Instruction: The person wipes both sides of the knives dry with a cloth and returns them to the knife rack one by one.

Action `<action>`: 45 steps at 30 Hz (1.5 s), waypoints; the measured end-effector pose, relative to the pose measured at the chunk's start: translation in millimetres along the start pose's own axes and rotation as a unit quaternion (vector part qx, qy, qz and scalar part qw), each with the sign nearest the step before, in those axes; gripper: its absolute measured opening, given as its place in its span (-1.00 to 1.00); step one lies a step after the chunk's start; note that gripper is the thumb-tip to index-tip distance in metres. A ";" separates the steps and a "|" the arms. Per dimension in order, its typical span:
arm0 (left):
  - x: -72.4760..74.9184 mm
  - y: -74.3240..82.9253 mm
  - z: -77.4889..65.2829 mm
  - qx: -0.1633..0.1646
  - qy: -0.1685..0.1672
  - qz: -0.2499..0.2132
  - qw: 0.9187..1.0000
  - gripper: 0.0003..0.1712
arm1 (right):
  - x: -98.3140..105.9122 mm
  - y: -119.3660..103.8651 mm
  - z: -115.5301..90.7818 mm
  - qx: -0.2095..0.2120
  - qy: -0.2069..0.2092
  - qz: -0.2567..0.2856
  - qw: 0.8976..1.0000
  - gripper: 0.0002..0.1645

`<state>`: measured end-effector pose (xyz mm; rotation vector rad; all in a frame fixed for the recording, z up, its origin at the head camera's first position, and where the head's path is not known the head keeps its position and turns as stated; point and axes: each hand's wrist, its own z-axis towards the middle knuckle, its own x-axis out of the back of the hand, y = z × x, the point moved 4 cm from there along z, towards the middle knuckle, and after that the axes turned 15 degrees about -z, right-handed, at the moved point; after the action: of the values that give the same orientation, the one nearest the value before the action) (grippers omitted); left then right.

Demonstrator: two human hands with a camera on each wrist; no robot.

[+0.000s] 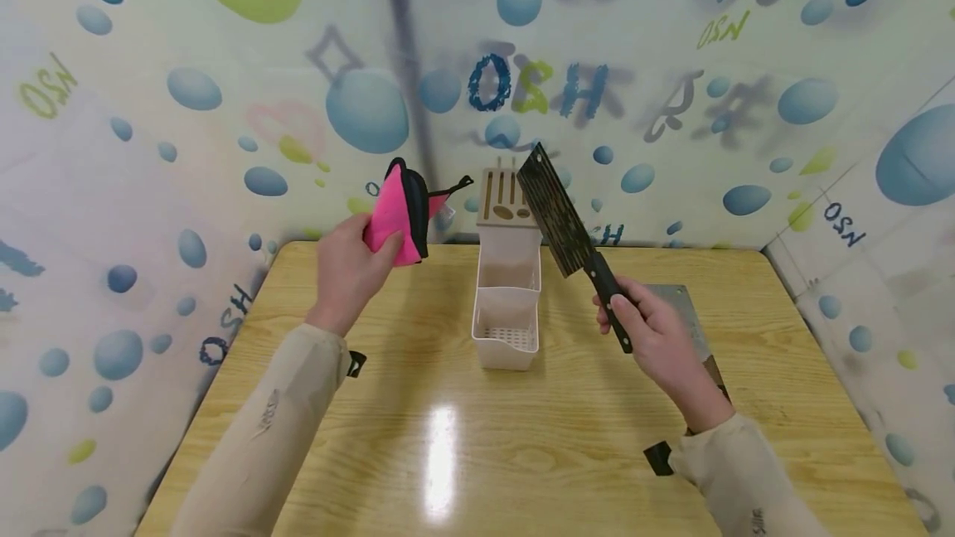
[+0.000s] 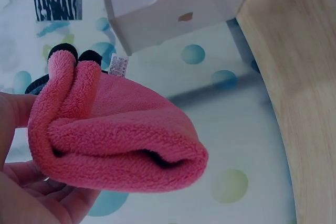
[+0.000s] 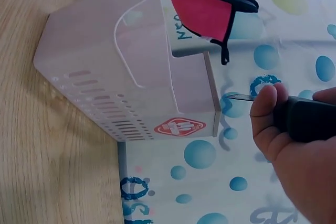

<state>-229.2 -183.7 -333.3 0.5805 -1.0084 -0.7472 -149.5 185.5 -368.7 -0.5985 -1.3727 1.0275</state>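
My left hand (image 1: 354, 263) grips a folded pink plush cloth (image 1: 391, 218) with black edging and a hanging loop, raised over the back left of the table. In the left wrist view, the cloth (image 2: 121, 129) is doubled over, a white label at its edge. My right hand (image 1: 660, 338) holds a cleaver (image 1: 559, 218) by its black riveted handle, blade pointing up and left. Between the hands stands a pale plastic knife holder (image 1: 507, 251), with a slotted beige top and two open compartments. In the right wrist view, the cleaver's blade (image 3: 241, 97) shows edge-on near the holder's top (image 3: 212, 95).
A second wide metal blade (image 1: 675, 305) lies on the table at the right, partly hidden behind my right hand, with a brown part at its near end. The wooden table (image 1: 388, 446) meets a patterned wall covering (image 1: 634, 131) at the back.
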 end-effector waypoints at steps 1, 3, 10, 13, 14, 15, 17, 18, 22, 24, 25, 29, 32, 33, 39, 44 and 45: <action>-1.3 2.4 0.7 -0.003 0.003 -0.004 1.000 -0.69 | -1.8 -0.1 1.2 0.000 -0.002 0.003 1.000 -0.46; -4.1 6.5 2.2 -0.010 0.009 -0.012 1.000 -0.68 | -6.0 0.1 4.0 -0.001 -0.005 0.009 1.000 -0.47; -13.2 14.5 5.9 -0.010 0.023 -0.039 0.999 -0.67 | -20.2 -0.8 10.7 -0.002 -0.021 0.019 1.000 -0.53; -15.5 17.9 6.3 -0.007 0.026 -0.039 0.999 -0.66 | -24.9 -3.6 11.4 0.004 -0.030 0.022 0.999 -0.54; -16.1 19.5 6.1 -0.007 0.026 -0.040 0.999 -0.66 | -26.4 -4.7 11.6 0.006 -0.033 0.024 0.999 -0.54; -16.6 21.0 6.0 -0.008 0.027 -0.040 0.999 -0.66 | -27.8 -5.7 11.8 0.007 -0.035 0.026 0.999 -0.55; -18.6 23.5 5.9 -0.013 0.026 -0.043 0.999 -0.67 | -30.4 -7.4 12.0 0.009 -0.040 0.031 0.999 -0.55; -19.6 24.8 5.7 -0.017 0.025 -0.044 0.999 -0.67 | -31.7 -8.0 12.3 0.008 -0.044 0.035 0.998 -0.56; -25.2 28.3 5.5 -0.038 0.021 -0.045 0.998 -0.69 | -36.6 -9.7 13.4 0.005 -0.053 0.049 0.997 -0.56; -28.2 29.7 5.2 -0.049 0.018 -0.048 0.997 -0.70 | -38.7 -9.9 13.9 0.008 -0.056 0.052 0.997 -0.56; -29.8 29.9 5.2 -0.054 0.015 -0.049 0.997 -0.70 | -39.8 -10.0 14.1 0.011 -0.057 0.053 0.997 -0.57; -36.1 31.0 4.4 -0.072 0.000 -0.062 0.995 -0.71 | -42.9 -10.5 14.3 0.020 -0.059 0.054 0.997 -0.57; -40.6 31.5 3.5 -0.090 -0.011 -0.071 0.993 -0.70 | -45.3 -10.9 14.8 0.027 -0.063 0.054 0.996 -0.58; -41.8 31.9 3.2 -0.098 -0.014 -0.073 0.992 -0.70 | -46.0 -11.0 14.9 0.028 -0.065 0.055 0.996 -0.58; -46.6 33.6 2.4 -0.124 -0.029 -0.083 0.988 -0.56 | -48.2 -12.4 14.3 0.043 -0.073 0.054 0.995 -0.59; -50.2 35.4 3.3 -0.126 -0.050 -0.088 0.987 -0.37 | -49.5 -13.6 14.1 0.056 -0.076 0.043 0.995 -0.64; -51.0 36.1 3.7 -0.128 -0.055 -0.088 0.986 -0.34 | -49.7 -13.6 14.1 0.059 -0.076 0.039 0.995 -0.64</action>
<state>-239.2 -122.0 -332.4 0.4115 -0.9510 -1.0571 -154.5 133.5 -379.8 -0.4974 -1.4189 1.2281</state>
